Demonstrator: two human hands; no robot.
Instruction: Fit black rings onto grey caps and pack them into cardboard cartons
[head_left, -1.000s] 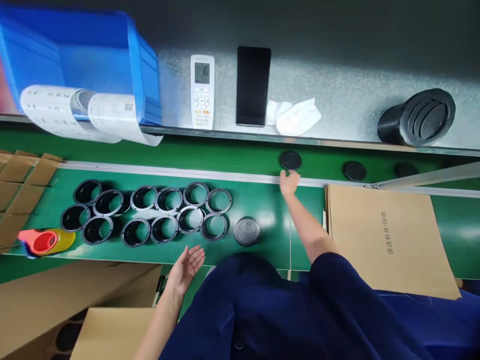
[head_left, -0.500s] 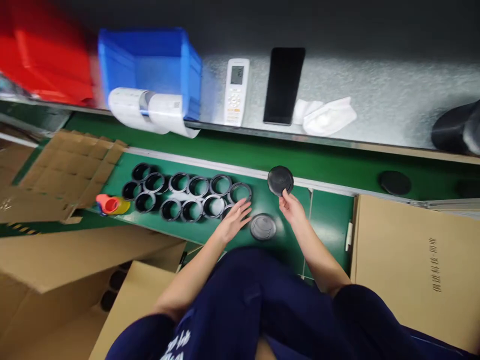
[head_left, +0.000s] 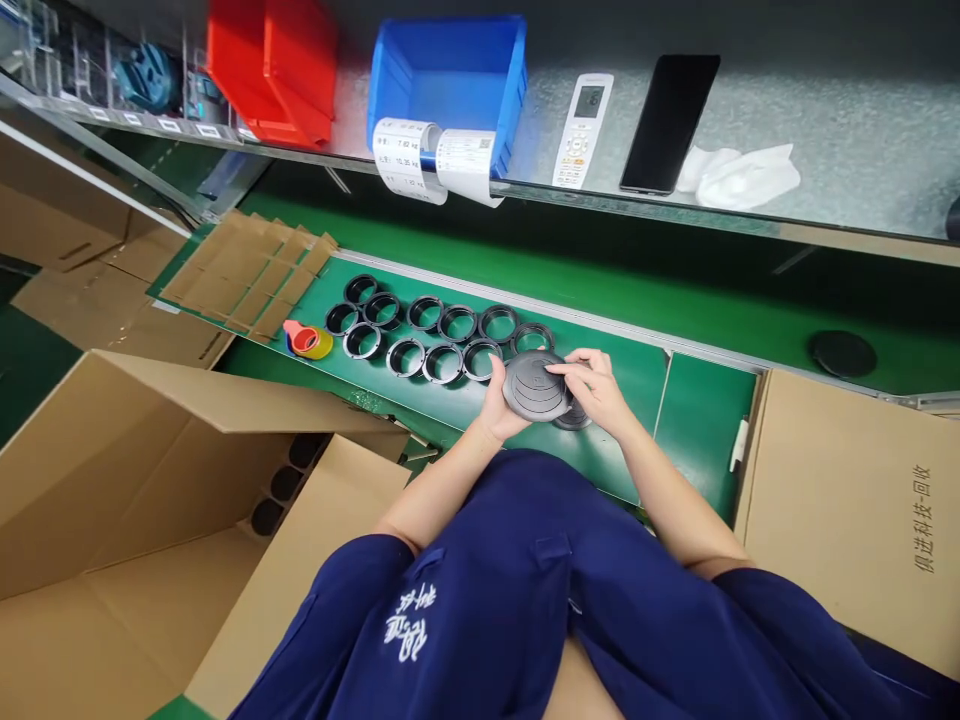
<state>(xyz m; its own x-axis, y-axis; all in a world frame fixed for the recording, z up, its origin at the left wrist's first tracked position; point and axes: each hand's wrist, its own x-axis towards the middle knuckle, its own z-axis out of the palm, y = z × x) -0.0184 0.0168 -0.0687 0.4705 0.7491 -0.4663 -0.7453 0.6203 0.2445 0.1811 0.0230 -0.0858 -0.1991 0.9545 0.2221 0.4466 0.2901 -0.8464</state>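
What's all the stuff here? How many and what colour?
Bench: one, green, middle
Shelf: one, grey, top
Rings: at least eleven, black, bench
Held disc: one, black, between the hands
Other discs: two, black, behind held disc and back right
Round gadget: one, red and yellow, bench's left
Cardboard dividers: several, brown, bench's left end
Open box: one, brown, lower left
Flat cardboard: one stack, brown, right
Pen-like thing: one, white, beside stack
Bins: two, red and blue, shelf
Paper labels: one strip, white, blue bin's front
Remote: one, white, shelf
Phone: one, black, shelf
Crumpled sheet: one, white, shelf
Compartments: several, clear, upper left
Sleeves: two, navy, bottom
Left hand: one, bare, holding the disc
Right hand: one, bare, touching it
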